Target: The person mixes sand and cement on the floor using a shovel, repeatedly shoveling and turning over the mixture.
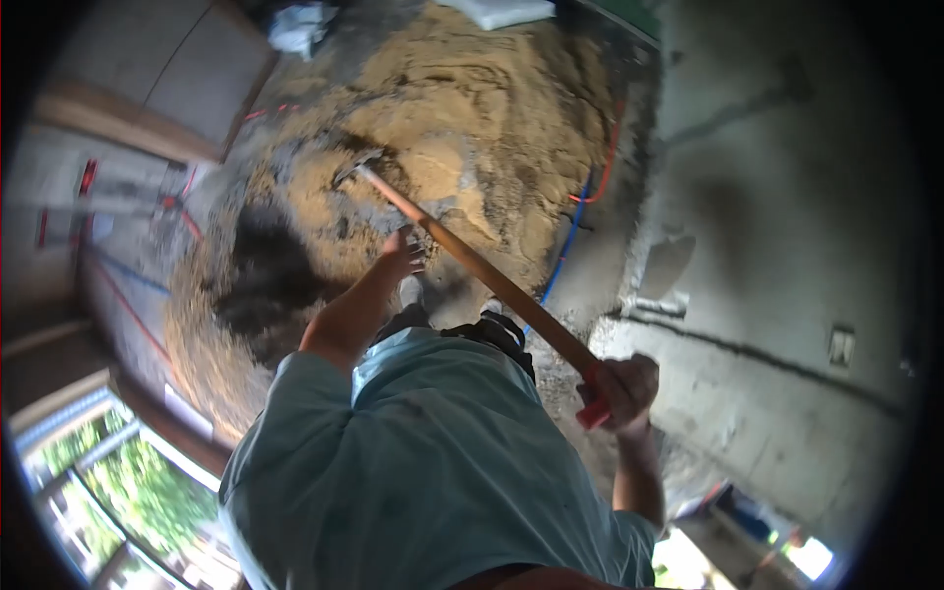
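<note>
A shovel [492, 278] with a long wooden shaft and a red grip slants across the view. Its metal head lies at the far end against a heap of yellowish sand [462, 108], partly buried, so the blade's shape is hard to make out. My right hand [626, 390] is closed round the red grip at the near end. Just beside the lower shaft, my left hand [401, 256] hangs with its fingers apart, not wrapped round the wood. My shoes stand at the sand's near edge, below the left hand.
Dark wet mix [270, 280] spreads left of the sand. A blue hose [567, 251] and an orange tube [612, 157] run along the right wall [777, 246]. White bags [501, 10] lie at the back. A wooden panel [147, 74] stands upper left, a window [128, 482] lower left.
</note>
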The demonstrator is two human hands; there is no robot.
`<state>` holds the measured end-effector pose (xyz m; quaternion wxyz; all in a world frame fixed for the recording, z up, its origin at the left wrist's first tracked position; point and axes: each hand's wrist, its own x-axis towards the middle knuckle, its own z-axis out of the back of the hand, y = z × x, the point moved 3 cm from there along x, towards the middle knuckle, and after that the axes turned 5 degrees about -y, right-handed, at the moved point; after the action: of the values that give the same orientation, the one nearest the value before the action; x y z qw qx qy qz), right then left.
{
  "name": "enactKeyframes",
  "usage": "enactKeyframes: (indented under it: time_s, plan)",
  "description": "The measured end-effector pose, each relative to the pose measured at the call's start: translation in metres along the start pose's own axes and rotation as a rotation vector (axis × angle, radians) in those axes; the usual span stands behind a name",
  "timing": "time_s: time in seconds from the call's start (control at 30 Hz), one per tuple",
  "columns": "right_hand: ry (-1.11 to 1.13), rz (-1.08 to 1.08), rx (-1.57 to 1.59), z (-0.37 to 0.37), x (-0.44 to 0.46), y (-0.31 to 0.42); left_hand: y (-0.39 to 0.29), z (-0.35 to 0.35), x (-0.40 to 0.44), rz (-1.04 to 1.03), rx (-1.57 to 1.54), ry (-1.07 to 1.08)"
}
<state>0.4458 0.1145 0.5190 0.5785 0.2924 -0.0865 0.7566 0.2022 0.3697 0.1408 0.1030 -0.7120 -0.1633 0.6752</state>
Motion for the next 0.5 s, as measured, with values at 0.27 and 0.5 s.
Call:
enactKeyframes:
  time_s: [0.27,0.5]
  plan:
    - [-0.05,0.003,0.059,0.012,-0.102,-0.073,0.044,-0.128,0.007,-0.071,-0.337,-0.236]
    - [-0.109,-0.93,0.178,0.061,-0.359,-0.178,0.113,-0.186,-0.063,0.004,-0.25,0.053]
